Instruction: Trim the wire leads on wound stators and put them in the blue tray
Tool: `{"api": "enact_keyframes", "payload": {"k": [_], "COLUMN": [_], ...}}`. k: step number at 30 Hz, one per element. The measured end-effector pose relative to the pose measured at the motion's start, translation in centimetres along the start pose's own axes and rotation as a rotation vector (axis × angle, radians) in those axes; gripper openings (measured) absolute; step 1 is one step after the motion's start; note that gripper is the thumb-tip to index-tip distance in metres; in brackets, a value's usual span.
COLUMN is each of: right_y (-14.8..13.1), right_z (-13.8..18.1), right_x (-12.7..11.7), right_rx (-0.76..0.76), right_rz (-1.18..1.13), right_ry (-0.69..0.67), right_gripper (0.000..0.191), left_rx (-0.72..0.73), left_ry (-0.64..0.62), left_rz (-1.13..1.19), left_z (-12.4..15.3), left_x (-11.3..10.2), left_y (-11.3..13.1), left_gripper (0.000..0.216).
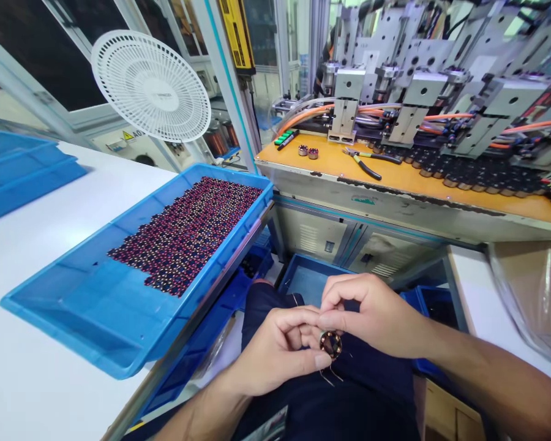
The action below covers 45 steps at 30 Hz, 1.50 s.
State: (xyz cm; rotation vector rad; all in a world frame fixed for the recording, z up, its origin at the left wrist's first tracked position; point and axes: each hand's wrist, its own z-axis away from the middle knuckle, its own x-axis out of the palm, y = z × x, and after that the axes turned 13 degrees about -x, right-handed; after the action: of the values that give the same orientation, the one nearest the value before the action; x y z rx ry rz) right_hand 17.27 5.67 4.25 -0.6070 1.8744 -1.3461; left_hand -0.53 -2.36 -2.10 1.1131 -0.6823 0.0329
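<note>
- Over my lap, below the bench edge, my left hand (pixel 275 349) pinches the small coil (pixel 331 344) from the left.
- My right hand (pixel 371 312) is closed on its top, fingertips pointing down; thin wires hang under it.

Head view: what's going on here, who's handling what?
A seated person holds a small wound coil over their lap with both hands: the left hand pinches it from the side, while the right hand pinches at its top edge. Thin wire leads hang below the coil. To the left, a blue tray on a white table holds many similar coils in rows. Ahead, pliers lie on an orange machine bench.
</note>
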Motion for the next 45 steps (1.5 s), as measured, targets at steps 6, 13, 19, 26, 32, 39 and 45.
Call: {"api": "enact_keyframes", "payload": {"k": [6, 13, 19, 26, 32, 39, 45], "right_y": [-0.5, -0.5, -0.1, -0.9, -1.2, -1.2, -1.1], "right_z": [-0.3, 0.0, 1.0, 2.3, 1.8, 1.5, 2.3], "right_x": [0.3, 0.7, 0.0, -0.1, 0.2, 0.3, 0.7], "right_rx": [-0.031, -0.007, 0.093, 0.216, 0.260, 0.161, 0.093], "right_rz": [0.015, 0.071, 0.141, 0.070, 0.027, 0.091, 0.072], "right_ry": [0.017, 0.083, 0.183, 0.122, 0.006, -0.015, 0.021], "right_gripper": [0.018, 0.018, 0.017, 0.016, 0.015, 0.018, 0.018], "left_rx": [-0.010, -0.002, 0.116, 0.225, 0.202, 0.173, 0.191], "left_ry": [-0.004, 0.029, 0.084, 0.101, 0.107, 0.037, 0.022], "left_rz": [0.004, 0.003, 0.024, -0.032, -0.036, 0.031, 0.030], "left_z": [-0.1, 0.1, -0.1, -0.3, -0.1, -0.2, -0.3], "left_x": [0.2, 0.1, 0.0, 0.2, 0.0, 0.0, -0.3], "left_y": [0.2, 0.2, -0.1, 0.1, -0.2, -0.2, -0.4], "left_gripper": [0.030, 0.030, 0.033, 0.029, 0.032, 0.030, 0.033]}}
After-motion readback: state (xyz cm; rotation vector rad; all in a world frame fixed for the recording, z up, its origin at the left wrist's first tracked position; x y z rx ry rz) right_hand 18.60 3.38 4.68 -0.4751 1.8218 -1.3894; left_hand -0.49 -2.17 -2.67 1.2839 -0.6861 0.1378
